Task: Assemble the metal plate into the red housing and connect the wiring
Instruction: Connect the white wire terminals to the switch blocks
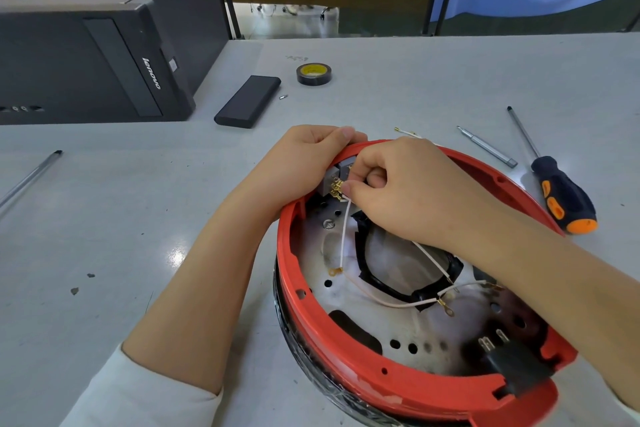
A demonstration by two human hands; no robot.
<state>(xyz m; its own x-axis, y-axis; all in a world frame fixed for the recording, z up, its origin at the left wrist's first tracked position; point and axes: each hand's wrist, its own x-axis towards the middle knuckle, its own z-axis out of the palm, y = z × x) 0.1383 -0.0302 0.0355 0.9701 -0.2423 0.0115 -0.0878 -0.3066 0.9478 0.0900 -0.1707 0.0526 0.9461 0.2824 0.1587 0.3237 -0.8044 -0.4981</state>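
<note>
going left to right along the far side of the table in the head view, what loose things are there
computer tower → black flat case → small screw bit → tape roll → silver driver shaft → orange-and-black screwdriver

One brand name can be read

The word "lenovo" stands in pale letters, running lengthwise, on the front panel of the black computer tower lying on its side at the far left of the counter. The yellow label inside the roll of black tape carries print too small to read.
</note>
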